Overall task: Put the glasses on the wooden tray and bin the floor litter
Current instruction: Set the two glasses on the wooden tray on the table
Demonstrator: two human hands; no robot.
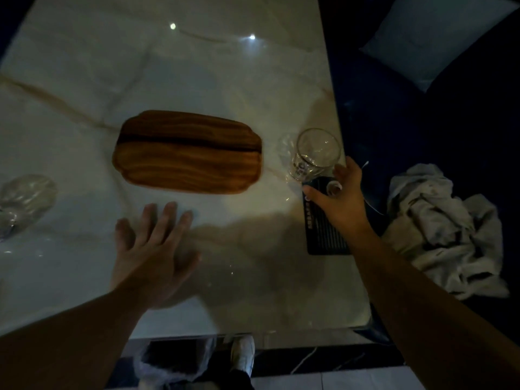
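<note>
Dark print on the glass is blurred; nothing legible

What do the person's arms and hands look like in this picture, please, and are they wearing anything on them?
Both forearms are bare right up to the picture's edge: no sleeves show. The left hand and the right hand are gloveless, and no ring, watch or bracelet can be made out, though the light is dim. The fingernails look short and unpainted.
</note>
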